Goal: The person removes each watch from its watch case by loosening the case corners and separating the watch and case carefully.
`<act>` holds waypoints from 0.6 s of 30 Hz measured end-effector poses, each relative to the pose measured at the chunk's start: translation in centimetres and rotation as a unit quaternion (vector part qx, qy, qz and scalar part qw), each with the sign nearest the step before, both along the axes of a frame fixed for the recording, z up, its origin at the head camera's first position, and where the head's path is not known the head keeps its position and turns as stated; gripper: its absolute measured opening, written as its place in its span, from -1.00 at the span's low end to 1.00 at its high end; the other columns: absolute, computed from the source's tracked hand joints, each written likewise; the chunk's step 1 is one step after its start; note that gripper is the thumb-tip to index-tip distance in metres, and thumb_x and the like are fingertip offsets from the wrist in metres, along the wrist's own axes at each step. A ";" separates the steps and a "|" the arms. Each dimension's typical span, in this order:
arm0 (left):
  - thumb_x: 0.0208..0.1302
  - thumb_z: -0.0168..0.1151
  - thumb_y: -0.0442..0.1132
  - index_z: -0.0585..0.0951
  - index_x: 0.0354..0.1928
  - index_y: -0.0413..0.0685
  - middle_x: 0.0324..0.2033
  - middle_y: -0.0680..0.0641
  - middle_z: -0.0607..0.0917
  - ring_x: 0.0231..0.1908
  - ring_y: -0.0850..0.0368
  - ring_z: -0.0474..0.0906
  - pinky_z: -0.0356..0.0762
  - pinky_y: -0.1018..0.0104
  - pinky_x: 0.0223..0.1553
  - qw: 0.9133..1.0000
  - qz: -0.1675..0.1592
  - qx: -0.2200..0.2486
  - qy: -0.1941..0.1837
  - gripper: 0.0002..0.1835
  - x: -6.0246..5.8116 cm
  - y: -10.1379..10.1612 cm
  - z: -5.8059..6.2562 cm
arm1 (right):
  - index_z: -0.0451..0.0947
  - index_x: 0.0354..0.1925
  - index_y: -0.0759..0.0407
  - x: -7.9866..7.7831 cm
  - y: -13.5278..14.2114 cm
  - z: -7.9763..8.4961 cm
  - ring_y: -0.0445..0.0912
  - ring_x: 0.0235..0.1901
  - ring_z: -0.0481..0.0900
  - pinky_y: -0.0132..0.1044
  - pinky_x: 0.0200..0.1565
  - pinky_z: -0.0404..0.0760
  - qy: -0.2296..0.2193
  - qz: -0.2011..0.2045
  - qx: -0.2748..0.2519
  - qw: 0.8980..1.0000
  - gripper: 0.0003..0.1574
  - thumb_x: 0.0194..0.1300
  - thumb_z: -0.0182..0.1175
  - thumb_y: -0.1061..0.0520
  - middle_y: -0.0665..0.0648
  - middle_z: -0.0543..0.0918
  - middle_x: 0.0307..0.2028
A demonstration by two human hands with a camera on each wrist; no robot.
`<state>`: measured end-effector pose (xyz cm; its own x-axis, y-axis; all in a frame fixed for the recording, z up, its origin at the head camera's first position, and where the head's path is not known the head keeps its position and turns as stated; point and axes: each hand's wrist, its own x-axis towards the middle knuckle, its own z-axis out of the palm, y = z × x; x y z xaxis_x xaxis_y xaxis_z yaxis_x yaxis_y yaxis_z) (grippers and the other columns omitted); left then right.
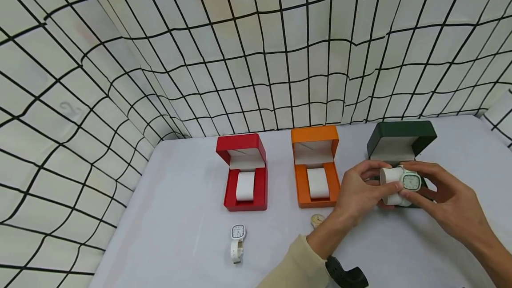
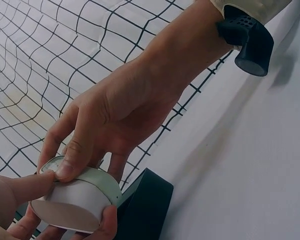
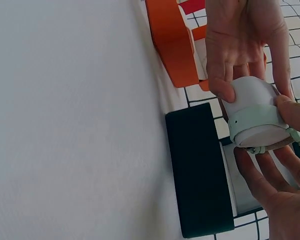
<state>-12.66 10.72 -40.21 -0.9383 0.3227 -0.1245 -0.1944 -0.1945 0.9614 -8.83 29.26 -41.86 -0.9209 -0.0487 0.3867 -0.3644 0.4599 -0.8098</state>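
Observation:
Both hands hold a white watch pillow [image 1: 389, 175] in front of the open dark green box [image 1: 401, 133]. A pale green watch [image 1: 411, 181] with a squarish face is wrapped around the pillow; its strap [image 3: 257, 116] circles the pillow in the right wrist view. My left hand [image 1: 362, 190] grips the pillow's left end, its thumb near the watch face. On the other side, my right hand [image 1: 450, 194] holds the watch by its case and strap, thumb below and fingers above. The hands cover much of the box's base.
An open red box [image 1: 246, 152] and an open orange box [image 1: 315, 143], each with a white pillow, stand to the left. A white watch [image 1: 238, 232] lies before the red box. Another watch [image 1: 317, 220] is partly hidden by my left forearm. Black netting borders the table.

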 end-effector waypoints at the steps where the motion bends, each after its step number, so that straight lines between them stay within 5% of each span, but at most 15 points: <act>1: 0.13 0.47 -0.55 0.72 -0.08 0.06 -0.27 0.21 0.77 -0.38 0.32 0.69 0.78 -0.12 -0.39 1.000 -0.001 0.003 0.001 -0.61 0.0 0.0 0.0 | 0.52 0.29 0.36 0.0 0.0 -0.1 -0.28 0.11 0.57 -0.62 -0.05 0.65 0.001 0.004 -0.009 1.000 -0.15 0.01 0.42 0.64 0.03 0.61 0.22; 8: 0.14 0.48 -0.53 0.72 -0.09 0.08 -0.28 0.22 0.76 -0.38 0.33 0.69 0.77 0.15 -0.49 1.000 0.006 0.004 0.000 -0.62 -0.1 -0.2 0.1 | 0.49 0.30 0.40 -0.2 -0.2 -0.2 -0.27 0.19 0.56 -0.62 -0.04 0.65 0.004 0.014 -0.023 1.000 -0.15 0.02 0.40 0.66 0.07 0.60 0.22; 13: 0.13 0.47 -0.56 0.72 -0.09 0.06 -0.30 0.22 0.74 -0.39 0.30 0.68 0.77 0.05 -0.49 1.000 0.010 0.018 -0.006 -0.61 -0.1 -0.1 0.2 | 0.49 0.30 0.39 -0.2 -0.2 -0.3 -0.29 0.21 0.56 -0.63 -0.01 0.64 0.003 0.007 -0.020 1.000 -0.13 0.01 0.39 0.67 0.06 0.60 0.24; 18: 0.12 0.47 -0.57 0.73 -0.11 0.06 -0.31 0.21 0.73 -0.39 0.30 0.68 0.74 0.16 -0.55 0.999 0.022 0.023 -0.014 -0.60 0.1 0.1 0.1 | 0.48 0.31 0.43 -0.2 -0.1 -0.2 -0.25 0.18 0.57 -0.60 0.01 0.66 0.002 0.014 -0.040 0.999 -0.13 0.00 0.38 0.69 0.09 0.60 0.24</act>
<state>-12.52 10.84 -40.06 -0.9479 0.2880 -0.1362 -0.2108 -0.2463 0.9460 -9.04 29.13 -42.09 -0.9180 -0.0431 0.3941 -0.3795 0.3836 -0.8419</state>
